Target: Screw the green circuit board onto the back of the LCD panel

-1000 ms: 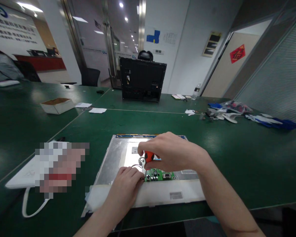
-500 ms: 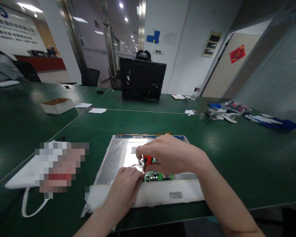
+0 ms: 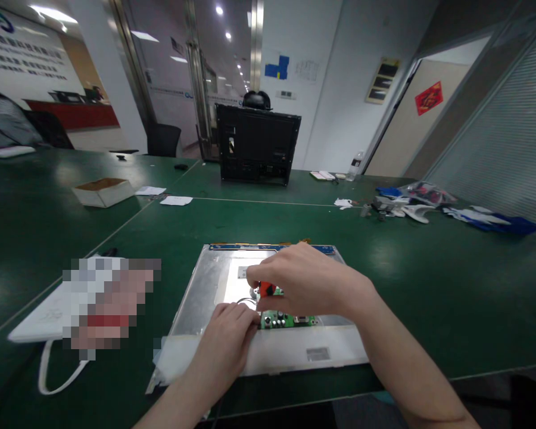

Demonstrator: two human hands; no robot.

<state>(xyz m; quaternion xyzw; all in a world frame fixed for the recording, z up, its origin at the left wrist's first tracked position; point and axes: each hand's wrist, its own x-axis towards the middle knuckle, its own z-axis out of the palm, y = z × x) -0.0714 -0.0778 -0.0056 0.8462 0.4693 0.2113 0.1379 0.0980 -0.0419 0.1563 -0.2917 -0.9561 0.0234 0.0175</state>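
A display panel (image 3: 194,292) lies with its metal back up on the green table, a white strip (image 3: 290,348) along its near edge. On it sits a green circuit board (image 3: 288,322), partly hidden under my hands. My right hand (image 3: 301,283) is closed round the red and black handle of a screwdriver (image 3: 267,289), held over the board; its tip is hidden. My left hand (image 3: 230,333) rests at the board's left end, fingers bent and together; what they pinch, if anything, is hidden. Thin wires (image 3: 246,300) run just beyond its fingertips.
At left lies a white object (image 3: 44,316) with a strap, partly pixelated. Further back are an open box (image 3: 103,193), paper slips (image 3: 176,201) and a black monitor casing (image 3: 259,143). A bottle (image 3: 354,167) and scattered parts (image 3: 397,205) are at right. Someone sits far left.
My right thumb has shifted a little to the left across the screwdriver handle, and less of the handle shows. My left hand and the panel stay where they were.
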